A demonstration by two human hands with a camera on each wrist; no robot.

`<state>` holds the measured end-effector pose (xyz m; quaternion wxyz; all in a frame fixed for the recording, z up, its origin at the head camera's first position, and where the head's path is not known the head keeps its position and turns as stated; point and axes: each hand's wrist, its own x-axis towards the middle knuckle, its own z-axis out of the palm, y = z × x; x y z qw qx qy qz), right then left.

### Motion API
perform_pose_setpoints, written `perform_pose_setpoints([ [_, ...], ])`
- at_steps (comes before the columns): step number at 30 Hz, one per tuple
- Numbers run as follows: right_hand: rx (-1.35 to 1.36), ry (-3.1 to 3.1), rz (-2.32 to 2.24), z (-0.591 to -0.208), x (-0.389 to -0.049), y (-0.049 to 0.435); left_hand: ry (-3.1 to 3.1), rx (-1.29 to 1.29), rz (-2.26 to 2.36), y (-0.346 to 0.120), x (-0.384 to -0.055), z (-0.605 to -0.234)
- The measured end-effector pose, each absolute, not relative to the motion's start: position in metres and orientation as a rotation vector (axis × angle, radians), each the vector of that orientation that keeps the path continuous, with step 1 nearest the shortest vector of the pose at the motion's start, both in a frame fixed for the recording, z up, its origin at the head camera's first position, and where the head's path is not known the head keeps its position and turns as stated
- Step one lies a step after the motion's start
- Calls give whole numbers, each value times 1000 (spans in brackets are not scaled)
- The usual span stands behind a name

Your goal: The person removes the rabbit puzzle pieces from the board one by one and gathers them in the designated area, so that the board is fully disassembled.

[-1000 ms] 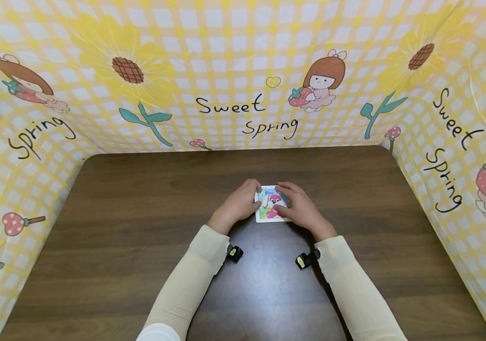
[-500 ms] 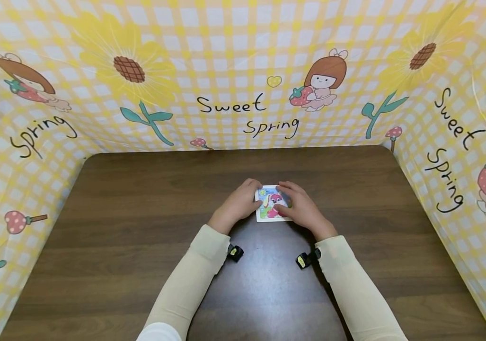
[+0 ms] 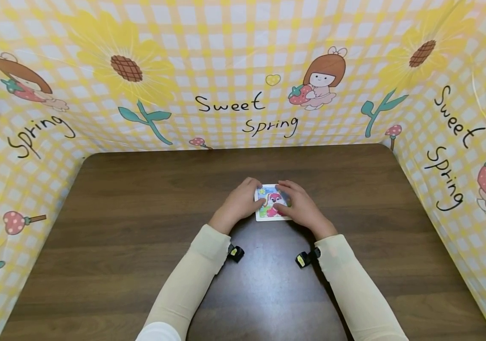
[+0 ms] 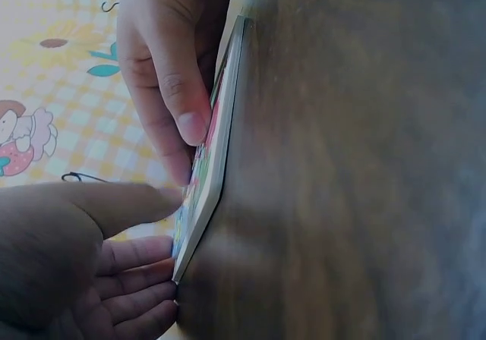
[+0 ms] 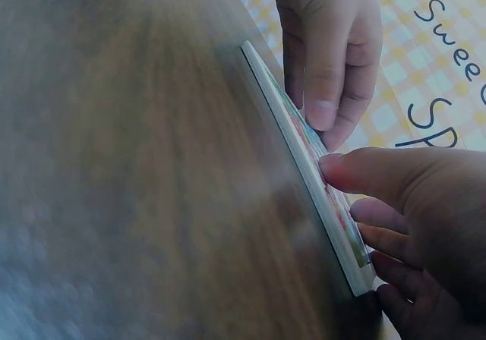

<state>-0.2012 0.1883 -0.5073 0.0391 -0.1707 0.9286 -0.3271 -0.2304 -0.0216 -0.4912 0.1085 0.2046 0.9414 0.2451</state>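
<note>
A small square jigsaw puzzle board (image 3: 270, 214) with a white border and a cartoon pink animal lies flat on the wooden table. My left hand (image 3: 239, 202) holds its left side, thumb over the picture and fingers along the edge. From the other side my right hand (image 3: 301, 206) holds it, thumb resting on the picture and fingers at the right edge. The left wrist view shows the puzzle board's white side (image 4: 219, 154) edge-on, close to the tabletop. In the right wrist view the right thumb (image 5: 342, 171) touches the picture surface. The right hand hides part of the picture.
The brown wooden table (image 3: 140, 213) extends around both arms. A yellow checked cloth (image 3: 225, 57) printed with flowers and lettering stands along its back and sides. Black wrist cameras, one on the left wrist (image 3: 236, 254) and one on the right wrist (image 3: 303, 259), sit just above the table.
The left thumb has shifted slightly inward over the picture. Both hands and the puzzle board otherwise stay in place.
</note>
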Motion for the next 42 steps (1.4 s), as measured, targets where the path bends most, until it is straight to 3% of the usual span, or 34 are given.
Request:
perform_pose_setpoints([
  [19,-310,2963,-1008,-504,-199,170,2778,590,718,-21,-229,-488],
  [42,-328,2967,-1025,-508,-203,170,2779,594,722,-21,-230,-488],
])
